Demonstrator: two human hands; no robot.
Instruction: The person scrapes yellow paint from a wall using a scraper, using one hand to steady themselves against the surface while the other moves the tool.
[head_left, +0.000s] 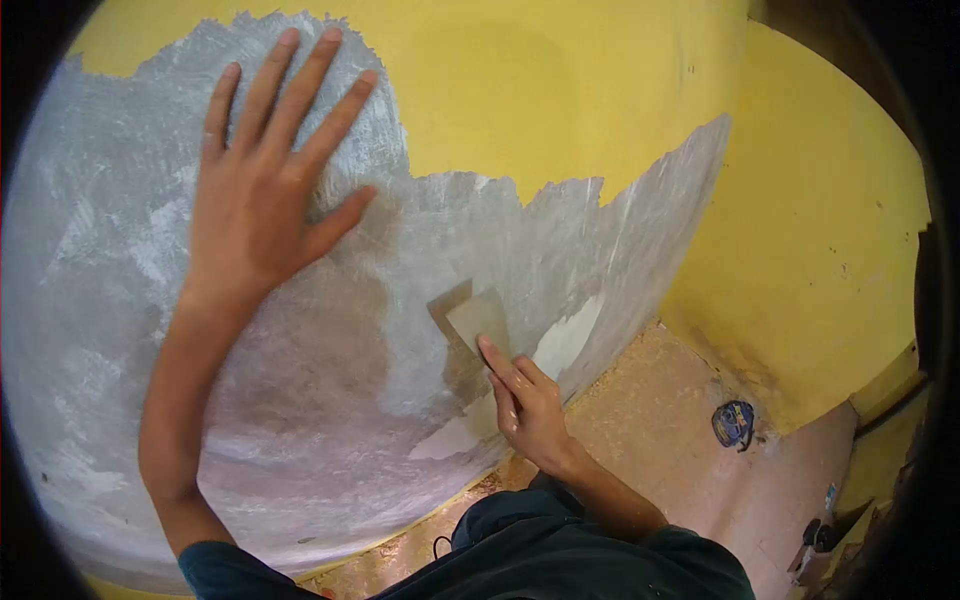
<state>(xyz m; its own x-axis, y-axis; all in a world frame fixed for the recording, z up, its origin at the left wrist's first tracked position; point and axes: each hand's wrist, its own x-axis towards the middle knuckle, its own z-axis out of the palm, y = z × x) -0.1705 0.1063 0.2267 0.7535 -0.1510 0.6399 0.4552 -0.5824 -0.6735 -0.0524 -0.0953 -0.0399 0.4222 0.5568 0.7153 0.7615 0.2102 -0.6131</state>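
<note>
Against the wall, we press our left hand (255, 190) flat on the grey skim coat (330, 350), palm down, with all 5 fingers straight and spread wide. It grips nothing and only leans on the upper part of the patch.

Lower and nearer the middle, our right hand (530, 405) is closed around a scraper (478, 320). The index finger stretches along the back of the blade and the other fingers curl inward. The handle is hidden inside the hand. The blade is pale and roughly square. It lies almost flat on the wall and throws a darker shadow just beside it on the left. It sits in the lower middle of the grey patch, between 2 whitish smears (565, 340), one to its right and one below it.

Around the patch runs the yellow wall (560, 90), and the border between grey and yellow is ragged. A second yellow face meets it at a corner on the right. At the foot of both lies a tan, dusty floor (660, 420), with a small blue and dark object (733, 424) resting near the right-hand face, well apart from our hands. A few dark bits (815, 540) at the lower right are too small for us to tell. Our dark teal sleeves (700, 565) fill the bottom edge.
</note>
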